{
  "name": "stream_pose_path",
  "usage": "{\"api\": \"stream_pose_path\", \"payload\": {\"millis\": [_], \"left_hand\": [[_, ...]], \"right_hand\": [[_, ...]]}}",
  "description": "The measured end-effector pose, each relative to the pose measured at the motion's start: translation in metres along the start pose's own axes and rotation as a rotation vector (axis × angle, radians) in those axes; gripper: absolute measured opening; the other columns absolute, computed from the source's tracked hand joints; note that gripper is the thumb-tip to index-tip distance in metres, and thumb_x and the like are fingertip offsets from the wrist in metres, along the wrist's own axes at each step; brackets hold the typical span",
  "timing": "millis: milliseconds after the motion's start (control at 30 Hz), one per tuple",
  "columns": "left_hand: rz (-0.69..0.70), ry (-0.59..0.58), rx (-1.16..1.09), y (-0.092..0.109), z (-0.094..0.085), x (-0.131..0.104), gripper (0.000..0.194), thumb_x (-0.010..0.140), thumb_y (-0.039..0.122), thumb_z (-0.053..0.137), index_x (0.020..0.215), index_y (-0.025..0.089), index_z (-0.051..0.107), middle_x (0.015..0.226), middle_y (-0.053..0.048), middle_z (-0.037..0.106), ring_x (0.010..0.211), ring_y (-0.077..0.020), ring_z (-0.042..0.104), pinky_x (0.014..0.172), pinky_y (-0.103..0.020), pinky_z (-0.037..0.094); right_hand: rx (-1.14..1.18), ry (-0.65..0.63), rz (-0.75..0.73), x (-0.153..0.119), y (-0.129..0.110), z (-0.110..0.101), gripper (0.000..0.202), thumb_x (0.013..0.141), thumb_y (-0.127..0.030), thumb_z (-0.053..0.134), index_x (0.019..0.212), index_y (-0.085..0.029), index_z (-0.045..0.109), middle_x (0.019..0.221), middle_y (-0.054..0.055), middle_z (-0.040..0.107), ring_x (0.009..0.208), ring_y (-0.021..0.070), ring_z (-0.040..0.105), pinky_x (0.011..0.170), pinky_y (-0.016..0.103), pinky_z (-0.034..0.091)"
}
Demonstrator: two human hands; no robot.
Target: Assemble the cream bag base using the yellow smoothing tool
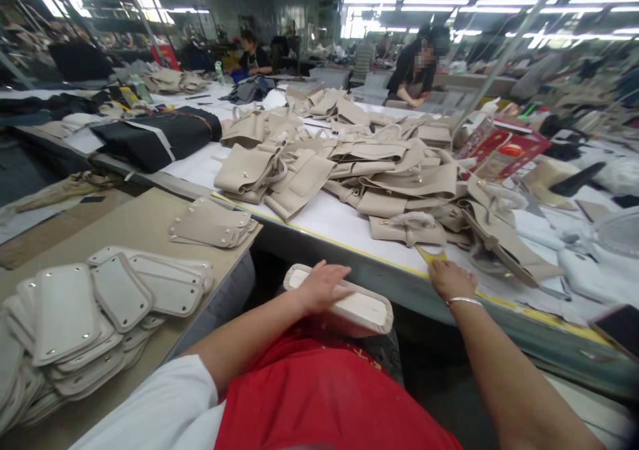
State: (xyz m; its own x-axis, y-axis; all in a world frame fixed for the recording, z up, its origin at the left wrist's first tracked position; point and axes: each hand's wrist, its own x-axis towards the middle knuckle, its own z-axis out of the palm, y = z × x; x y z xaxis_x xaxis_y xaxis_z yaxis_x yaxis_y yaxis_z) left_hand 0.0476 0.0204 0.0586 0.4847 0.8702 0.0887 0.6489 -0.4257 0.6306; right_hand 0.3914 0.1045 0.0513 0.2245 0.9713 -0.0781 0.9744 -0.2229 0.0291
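Observation:
A long cream box-shaped piece with a stitched, padded rim lies across my lap, over the red apron. My left hand rests on top of it with fingers stretched out. At the table's front edge, my right hand has its fingers curled at the end of a small yellow strip-like thing; its kind I cannot make out. Just beyond that hand lies a heap of beige leather bag parts, some with straps and metal fittings, some wrapped in clear plastic.
At the left, a board bears stacked cream panels with rivets and a smaller pile of beige flaps. A black bundle, a red box and a phone lie on the table. A co-worker sits opposite.

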Motion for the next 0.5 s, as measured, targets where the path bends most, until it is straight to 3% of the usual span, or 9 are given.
{"api": "stream_pose_path", "payload": {"millis": [67,133,200,300,400,500], "left_hand": [[-0.288,0.223,-0.331,-0.039,-0.023,-0.016,0.047,0.083,0.048,0.045,0.119,0.019,0.054,0.129,-0.007,0.052,0.124,-0.0201,0.041,0.11,-0.038,0.021],[-0.408,0.263,-0.435,-0.072,-0.038,-0.034,0.049,0.085,0.047,0.04,0.117,0.014,0.056,0.125,-0.011,0.055,0.119,-0.0227,0.047,0.103,-0.04,0.033],[-0.464,0.237,-0.511,-0.092,-0.04,-0.049,0.05,0.086,0.046,0.037,0.117,0.012,0.056,0.119,-0.013,0.06,0.111,-0.0237,0.054,0.094,-0.041,0.042],[-0.489,0.203,-0.752,-0.098,-0.027,-0.056,0.049,0.084,0.044,0.045,0.117,0.01,0.057,0.112,-0.013,0.064,0.102,-0.0228,0.06,0.087,-0.038,0.046],[-0.503,0.222,-1.153,-0.091,-0.017,-0.048,0.047,0.073,0.037,0.062,0.111,0.009,0.061,0.11,-0.012,0.065,0.1,-0.0217,0.06,0.091,-0.034,0.043],[-0.573,0.209,-1.302,-0.088,-0.018,-0.038,0.044,0.063,0.031,0.071,0.102,0.01,0.065,0.099,-0.01,0.068,0.089,-0.019,0.062,0.086,-0.031,0.044]], "right_hand": [[-0.041,0.04,-0.024,-0.004,-0.001,0.0,0.04,0.088,-0.035,0.031,0.108,-0.017,0.059,0.123,0.017,0.05,0.111,0.0342,0.046,0.092,0.055,0.026],[-0.066,0.088,-0.062,-0.011,-0.004,0.0,0.043,0.087,-0.04,0.032,0.116,-0.017,0.055,0.128,0.016,0.046,0.112,0.0342,0.045,0.092,0.052,0.03],[-0.075,0.085,-0.057,-0.018,-0.008,0.0,0.048,0.086,-0.044,0.034,0.122,-0.016,0.049,0.13,0.018,0.042,0.112,0.0354,0.045,0.088,0.05,0.035],[-0.095,-0.062,0.024,-0.02,-0.01,0.0,0.053,0.084,-0.044,0.037,0.123,-0.01,0.047,0.121,0.025,0.045,0.106,0.0393,0.048,0.08,0.048,0.038],[-0.111,-0.186,0.015,-0.008,-0.007,-0.001,0.048,0.078,-0.027,0.046,0.12,-0.003,0.048,0.108,0.027,0.052,0.098,0.036,0.054,0.078,0.04,0.039],[-0.137,-0.221,0.041,0.01,-0.005,0.0,0.049,0.073,-0.015,0.048,0.119,0.001,0.048,0.109,0.03,0.051,0.101,0.0354,0.054,0.079,0.038,0.039]]}}
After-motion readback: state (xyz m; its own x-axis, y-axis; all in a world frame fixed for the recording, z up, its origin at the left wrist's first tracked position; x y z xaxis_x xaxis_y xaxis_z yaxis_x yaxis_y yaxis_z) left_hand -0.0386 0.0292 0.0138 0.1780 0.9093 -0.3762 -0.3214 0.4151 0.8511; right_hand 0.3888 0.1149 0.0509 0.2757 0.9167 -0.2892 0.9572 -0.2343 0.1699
